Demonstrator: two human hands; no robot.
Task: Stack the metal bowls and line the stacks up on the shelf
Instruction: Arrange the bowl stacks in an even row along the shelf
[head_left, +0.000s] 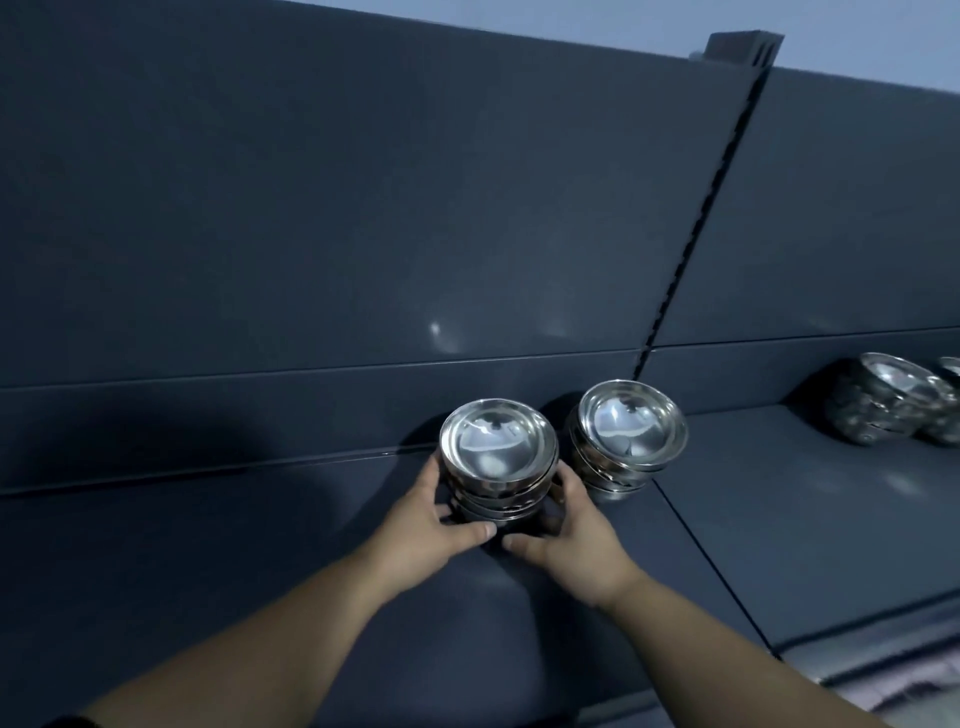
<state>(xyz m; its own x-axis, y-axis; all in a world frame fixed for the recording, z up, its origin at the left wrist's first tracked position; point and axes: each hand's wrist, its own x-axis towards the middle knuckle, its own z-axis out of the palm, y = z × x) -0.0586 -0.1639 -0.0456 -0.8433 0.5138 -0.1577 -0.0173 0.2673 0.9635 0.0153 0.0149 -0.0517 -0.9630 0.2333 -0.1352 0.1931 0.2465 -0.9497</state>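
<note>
A stack of shiny metal bowls (497, 457) stands on the dark grey shelf (260, 545) near its back wall. My left hand (434, 525) grips the stack's left side, thumb curled across its base. My right hand (571, 530) grips the right side in the same way. A second stack of metal bowls (628, 434) stands just to the right, close beside the first and leaning a little. More metal bowls (893, 397) sit farther right on the neighbouring shelf section.
The dark back panel (363, 208) rises directly behind the stacks, with a slotted upright (696, 218) between two sections. The shelf's front edge (883, 654) runs along the lower right. Bare shelf surface stretches left of my hands.
</note>
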